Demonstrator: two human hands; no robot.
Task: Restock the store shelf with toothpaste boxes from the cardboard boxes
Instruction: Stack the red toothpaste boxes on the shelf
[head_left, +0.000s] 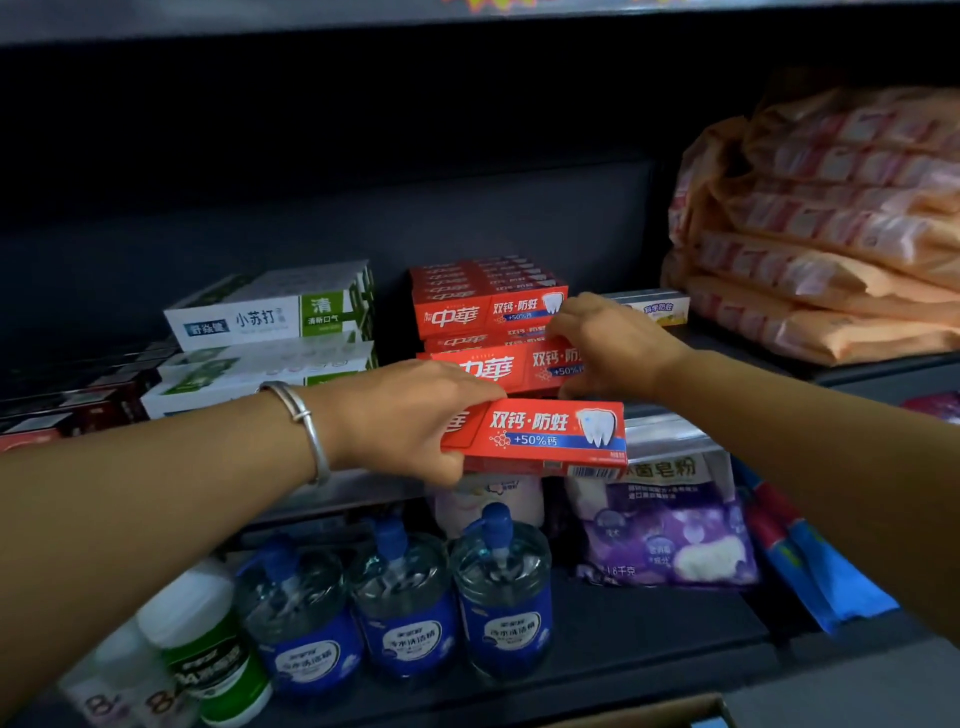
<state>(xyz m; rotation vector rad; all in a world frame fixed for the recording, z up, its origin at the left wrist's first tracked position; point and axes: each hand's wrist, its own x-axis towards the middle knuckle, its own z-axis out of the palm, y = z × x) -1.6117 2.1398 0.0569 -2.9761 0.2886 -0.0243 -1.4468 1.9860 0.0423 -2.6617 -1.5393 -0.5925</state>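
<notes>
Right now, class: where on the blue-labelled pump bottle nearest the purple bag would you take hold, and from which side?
Grip the blue-labelled pump bottle round its narrow neck under the blue pump head, coming from above and in front. Its body is wide and round, and a twin bottle crowds its left, so a side grasp has little room.

there is lots of dark open room above the red toothpaste stack (485, 304), up to the shelf board above (467, 21). the white and green boxes (270, 317) block the left side. the orange packs (831, 234) block the far right. a small gap lies between the red stack and the green boxes. blue bottles (405, 597) fill the near lower shelf.
</notes>
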